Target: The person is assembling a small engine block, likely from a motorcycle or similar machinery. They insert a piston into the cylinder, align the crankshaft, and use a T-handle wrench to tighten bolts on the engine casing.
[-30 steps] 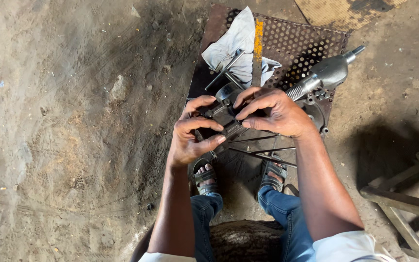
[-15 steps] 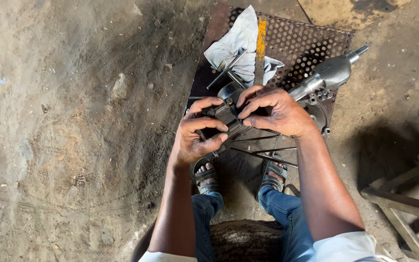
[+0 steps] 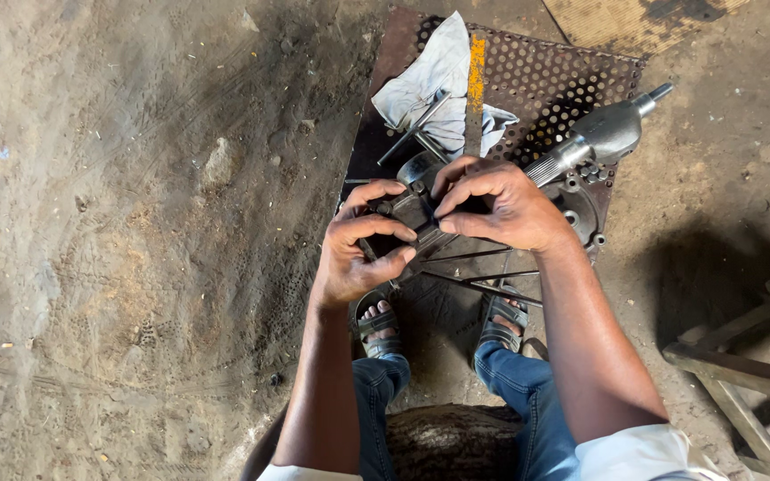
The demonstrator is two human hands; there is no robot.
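A small dark metal part (image 3: 421, 214) sits clamped between both hands above a perforated metal plate (image 3: 545, 80) on the dirt floor (image 3: 135, 267) — the left hand (image 3: 358, 254) curled around its near side, the right hand (image 3: 501, 209) closed over its top. Thin metal rods (image 3: 483, 283) lie just beneath, above the person's sandalled feet (image 3: 380, 321). A grey rag (image 3: 430, 80) and a grey shafted casting (image 3: 603, 134) rest on the plate nearby.
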